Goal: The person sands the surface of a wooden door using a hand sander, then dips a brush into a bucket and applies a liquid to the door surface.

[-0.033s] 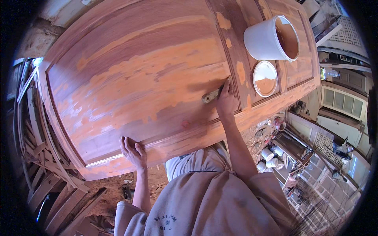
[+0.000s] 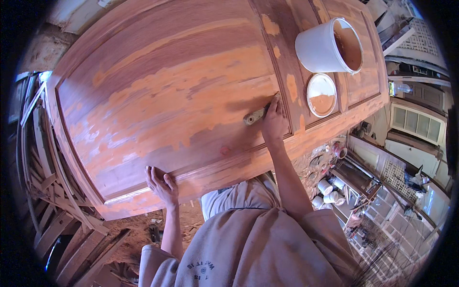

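Scraper (image 2: 256,116) in right hand (image 2: 273,125) on door (image 2: 158,95), white bucket (image 2: 327,48) beside

Bright daylight washes the wooden door panel (image 2: 167,95) evenly; soft shadows, sharp centre, fisheye bending and black vignette at the rim.

One wooden door (image 2: 181,91) lies flat, with two hands on it: the left hand (image 2: 161,184) and the right hand (image 2: 273,125). One brush (image 2: 258,114) is in the right hand. One white bucket (image 2: 321,48) and one round lid (image 2: 321,94) sit on the door. Three small white cups (image 2: 329,191) stand together on a bench (image 2: 354,174) below the door's edge
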{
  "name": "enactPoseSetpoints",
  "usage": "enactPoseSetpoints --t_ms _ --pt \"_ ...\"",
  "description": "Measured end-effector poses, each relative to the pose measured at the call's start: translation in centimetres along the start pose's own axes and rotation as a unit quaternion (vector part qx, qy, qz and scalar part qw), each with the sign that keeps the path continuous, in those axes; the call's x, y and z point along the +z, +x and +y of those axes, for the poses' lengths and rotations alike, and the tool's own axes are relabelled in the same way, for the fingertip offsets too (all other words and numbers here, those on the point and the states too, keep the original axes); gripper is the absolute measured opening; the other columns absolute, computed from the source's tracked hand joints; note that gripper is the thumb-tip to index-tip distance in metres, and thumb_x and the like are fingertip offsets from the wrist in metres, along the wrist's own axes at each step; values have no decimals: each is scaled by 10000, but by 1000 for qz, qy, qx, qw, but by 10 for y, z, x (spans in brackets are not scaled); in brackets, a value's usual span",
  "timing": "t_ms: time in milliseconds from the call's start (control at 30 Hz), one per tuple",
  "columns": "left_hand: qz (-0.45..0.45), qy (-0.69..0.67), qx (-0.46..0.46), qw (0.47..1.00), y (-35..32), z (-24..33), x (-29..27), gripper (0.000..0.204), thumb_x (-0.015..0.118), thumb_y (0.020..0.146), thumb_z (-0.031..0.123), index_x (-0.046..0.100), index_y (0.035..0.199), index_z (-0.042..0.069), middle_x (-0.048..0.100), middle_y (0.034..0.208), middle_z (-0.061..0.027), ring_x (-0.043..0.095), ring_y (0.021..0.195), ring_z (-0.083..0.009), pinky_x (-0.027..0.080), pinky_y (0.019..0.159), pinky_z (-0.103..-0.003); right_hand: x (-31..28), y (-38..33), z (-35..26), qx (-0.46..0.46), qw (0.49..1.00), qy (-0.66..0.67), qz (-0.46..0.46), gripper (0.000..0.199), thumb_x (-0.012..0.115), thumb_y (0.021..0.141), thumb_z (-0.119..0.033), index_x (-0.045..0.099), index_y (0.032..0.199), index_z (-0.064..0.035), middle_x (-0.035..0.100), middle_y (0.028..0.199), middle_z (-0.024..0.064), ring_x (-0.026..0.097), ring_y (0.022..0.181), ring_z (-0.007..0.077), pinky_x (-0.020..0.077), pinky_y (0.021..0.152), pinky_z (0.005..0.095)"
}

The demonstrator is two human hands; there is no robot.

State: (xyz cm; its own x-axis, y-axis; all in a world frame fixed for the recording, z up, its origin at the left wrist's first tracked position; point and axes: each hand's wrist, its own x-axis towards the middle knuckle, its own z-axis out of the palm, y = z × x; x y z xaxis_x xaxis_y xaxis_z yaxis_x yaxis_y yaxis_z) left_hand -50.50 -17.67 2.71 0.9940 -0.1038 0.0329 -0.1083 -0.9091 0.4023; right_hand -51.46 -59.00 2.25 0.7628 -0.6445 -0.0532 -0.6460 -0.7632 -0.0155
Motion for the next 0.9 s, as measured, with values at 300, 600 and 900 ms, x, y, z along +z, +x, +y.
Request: enactPoseSetpoints --t_ms 300,600,900 --pt "13 3 15 1000 -3 0 0 520 449 987 351 411 1357 -11 402 1432 -239 365 1332 -422 274 1099 -527 -47 12 9 5 990 125 -60 484 577 834 -41 480 1296 66 655 1043 229 683 911 346 566 801 405" --pt "0 -2 6 1000 0 3 -3 501 441 994 332 408 1362 -6 396 1440 -231 366 1334 -416 271 1104 -524 -48 35 97 77 803 591 -9 221 516 995 -133 608 959 64 651 859 105 601 654 143 517 589 296" --pt "-6 -2 -6 1000 -1 0 -3 509 456 987 342 418 1362 0 401 1437 -229 370 1333 -409 275 1104 -513 -45 47 76 -57 946 319 -1 216 579 957 -155 634 961 54 655 765 199 662 664 238 501 581 368"
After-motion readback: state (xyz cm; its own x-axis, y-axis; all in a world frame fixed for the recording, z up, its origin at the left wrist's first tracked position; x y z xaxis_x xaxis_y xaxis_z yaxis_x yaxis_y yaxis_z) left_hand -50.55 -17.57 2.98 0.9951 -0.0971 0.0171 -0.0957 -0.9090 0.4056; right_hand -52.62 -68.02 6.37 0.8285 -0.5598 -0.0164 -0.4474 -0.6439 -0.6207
